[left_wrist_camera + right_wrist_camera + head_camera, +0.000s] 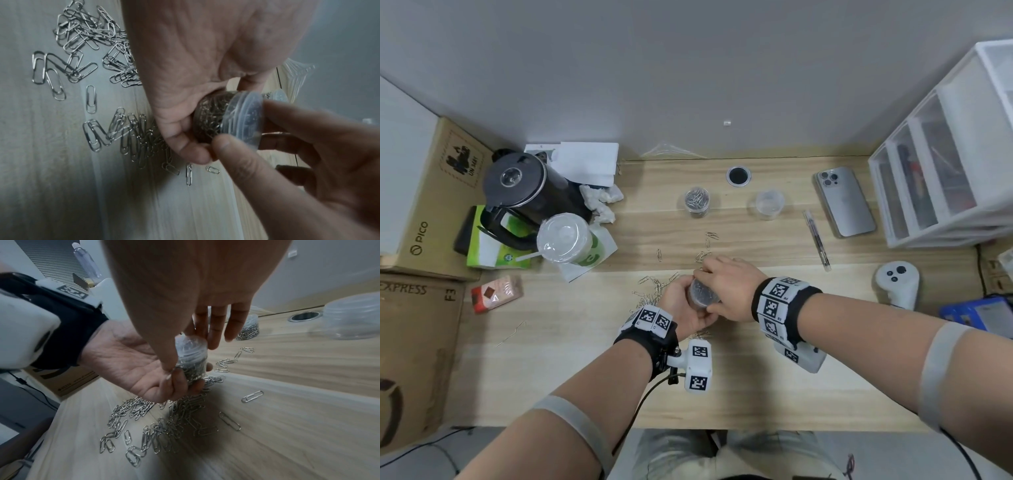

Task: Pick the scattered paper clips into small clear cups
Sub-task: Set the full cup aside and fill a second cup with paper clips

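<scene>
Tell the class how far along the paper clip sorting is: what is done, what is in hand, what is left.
Done: one small cup at the back of the desk already holds clips. In hand: the left hand grips a second cup packed with clips while the right hand presses its lid. Left: many loose clips lie scattered, and an empty cup waits.
</scene>
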`<state>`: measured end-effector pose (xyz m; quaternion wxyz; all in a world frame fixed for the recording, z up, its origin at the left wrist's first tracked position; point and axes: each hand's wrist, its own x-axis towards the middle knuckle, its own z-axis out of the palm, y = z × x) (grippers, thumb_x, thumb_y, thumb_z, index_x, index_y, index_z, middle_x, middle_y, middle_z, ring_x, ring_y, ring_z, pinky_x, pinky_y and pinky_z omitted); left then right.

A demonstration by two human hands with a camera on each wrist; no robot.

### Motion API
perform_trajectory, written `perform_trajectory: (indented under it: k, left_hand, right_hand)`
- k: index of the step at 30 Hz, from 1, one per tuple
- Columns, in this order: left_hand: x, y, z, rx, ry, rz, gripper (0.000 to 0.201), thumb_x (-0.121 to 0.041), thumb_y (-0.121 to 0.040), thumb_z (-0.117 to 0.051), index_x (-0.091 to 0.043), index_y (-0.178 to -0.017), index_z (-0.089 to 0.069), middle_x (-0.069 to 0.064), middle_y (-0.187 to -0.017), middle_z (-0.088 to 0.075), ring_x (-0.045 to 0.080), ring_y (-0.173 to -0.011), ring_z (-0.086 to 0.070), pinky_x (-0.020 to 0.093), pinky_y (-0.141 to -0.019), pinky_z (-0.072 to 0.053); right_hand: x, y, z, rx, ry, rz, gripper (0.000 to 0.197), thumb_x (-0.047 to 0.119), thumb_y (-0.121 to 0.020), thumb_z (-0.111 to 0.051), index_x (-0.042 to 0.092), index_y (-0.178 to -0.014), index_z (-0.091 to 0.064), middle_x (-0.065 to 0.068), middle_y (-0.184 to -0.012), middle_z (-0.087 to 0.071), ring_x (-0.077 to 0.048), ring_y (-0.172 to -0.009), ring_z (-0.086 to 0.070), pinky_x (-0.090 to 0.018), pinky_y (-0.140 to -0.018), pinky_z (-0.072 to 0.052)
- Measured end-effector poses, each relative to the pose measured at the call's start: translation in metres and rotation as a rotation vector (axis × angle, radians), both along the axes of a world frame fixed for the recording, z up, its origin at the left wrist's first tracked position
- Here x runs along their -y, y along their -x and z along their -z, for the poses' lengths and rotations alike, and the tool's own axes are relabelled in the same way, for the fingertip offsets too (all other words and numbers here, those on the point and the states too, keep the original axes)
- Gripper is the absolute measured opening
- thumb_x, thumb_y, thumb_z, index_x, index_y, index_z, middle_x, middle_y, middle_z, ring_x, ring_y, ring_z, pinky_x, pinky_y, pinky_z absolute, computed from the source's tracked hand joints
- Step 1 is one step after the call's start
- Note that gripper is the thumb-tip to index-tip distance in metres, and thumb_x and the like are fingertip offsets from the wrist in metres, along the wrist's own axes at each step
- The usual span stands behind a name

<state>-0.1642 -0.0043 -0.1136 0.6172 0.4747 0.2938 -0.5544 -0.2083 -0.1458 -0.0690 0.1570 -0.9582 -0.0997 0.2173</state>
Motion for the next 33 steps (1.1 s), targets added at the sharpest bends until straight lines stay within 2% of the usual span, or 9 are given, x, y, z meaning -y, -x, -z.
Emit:
perform_trajectory:
  k: [7,10,13,17,21,25,28,31,33]
  left_hand:
    - [-0.005,-0.003,0.002,0.071,-0.123,0.12,0.04,-0.032,-0.098,-0.029,-0.004,-0.098,-0.057,0.014,-0.069,-0.06,0.022,-0.054,-0.05,0.027,-0.054,-0.04]
    - [-0.008,-0.005,0.0,0.088,-0.121,0.161,0.037,-0.03,-0.096,-0.028,-0.008,-0.088,-0.056,0.011,-0.065,-0.054,0.02,-0.051,-0.044,0.026,-0.053,-0.032]
    - [-0.008,-0.006,-0.003,0.096,-0.112,0.171,0.026,-0.026,-0.093,-0.034,-0.014,-0.08,-0.054,0.007,-0.066,-0.05,0.019,-0.05,-0.04,0.027,-0.054,-0.028]
    - [-0.009,-0.009,-0.004,0.095,-0.129,0.18,0.026,-0.026,-0.094,-0.037,-0.016,-0.077,-0.053,0.006,-0.066,-0.046,0.019,-0.049,-0.039,0.027,-0.055,-0.029]
    - [-0.008,-0.01,-0.005,0.107,-0.098,0.148,0.028,-0.025,-0.093,-0.038,-0.015,-0.076,-0.057,0.006,-0.064,-0.045,0.019,-0.051,-0.041,0.027,-0.054,-0.03]
    - [-0.003,-0.013,-0.006,0.112,-0.082,0.136,0.026,-0.025,-0.091,-0.041,-0.013,-0.079,-0.06,0.008,-0.066,-0.049,0.021,-0.054,-0.043,0.027,-0.055,-0.034]
    - [-0.002,-0.019,-0.009,0.105,-0.028,0.156,0.026,-0.024,-0.092,-0.04,-0.012,-0.083,-0.062,0.008,-0.069,-0.051,0.021,-0.056,-0.044,0.028,-0.056,-0.035]
    - [-0.003,-0.03,-0.011,0.103,-0.014,0.164,0.027,-0.026,-0.096,-0.038,-0.014,-0.086,-0.061,0.006,-0.073,-0.055,0.018,-0.061,-0.047,0.029,-0.059,-0.037]
    - [-0.004,-0.038,-0.011,0.101,-0.026,0.167,0.029,-0.027,-0.099,-0.036,-0.015,-0.089,-0.06,0.004,-0.072,-0.057,0.016,-0.06,-0.047,0.029,-0.057,-0.036]
  right_hand:
    - [-0.001,-0.005,0.002,-0.061,-0.062,-0.024,0.055,0.028,-0.084,-0.063,0.028,-0.135,-0.044,-0.001,-0.122,-0.044,-0.024,-0.106,-0.051,-0.035,-0.079,-0.044]
    - [-0.001,-0.007,0.004,-0.084,-0.064,-0.017,0.056,0.036,-0.083,-0.066,0.026,-0.134,-0.046,-0.002,-0.12,-0.046,-0.023,-0.103,-0.053,-0.035,-0.077,-0.046]
    - [-0.002,-0.009,0.005,-0.108,0.0,0.053,0.057,0.059,-0.078,-0.063,0.016,-0.115,-0.055,-0.004,-0.109,-0.054,-0.025,-0.093,-0.059,-0.033,-0.071,-0.046]
    - [-0.006,-0.009,0.008,-0.09,0.022,0.114,0.055,0.066,-0.077,-0.057,0.014,-0.097,-0.056,-0.004,-0.096,-0.062,-0.025,-0.086,-0.06,-0.034,-0.07,-0.047]
    - [-0.01,-0.012,0.008,-0.115,0.077,0.275,0.061,0.076,-0.079,-0.043,0.017,-0.069,-0.054,0.0,-0.066,-0.054,-0.024,-0.069,-0.058,-0.031,-0.059,-0.043]
    - [-0.015,-0.015,0.005,-0.124,0.241,0.361,0.069,0.084,-0.076,-0.026,0.02,-0.058,-0.045,0.0,-0.062,-0.049,-0.024,-0.07,-0.057,-0.03,-0.059,-0.038]
    - [-0.011,-0.017,0.005,-0.078,0.247,0.355,0.07,0.084,-0.077,-0.024,0.02,-0.064,-0.048,0.002,-0.062,-0.049,-0.023,-0.07,-0.055,-0.031,-0.061,-0.04]
    - [-0.006,-0.019,0.007,-0.007,0.093,0.286,0.065,0.077,-0.078,-0.036,0.02,-0.106,-0.05,-0.001,-0.087,-0.067,-0.026,-0.082,-0.064,-0.034,-0.07,-0.049]
    - [-0.004,-0.023,0.007,-0.018,0.03,0.22,0.062,0.069,-0.081,-0.045,0.02,-0.119,-0.044,-0.003,-0.098,-0.068,-0.028,-0.087,-0.065,-0.035,-0.072,-0.05]
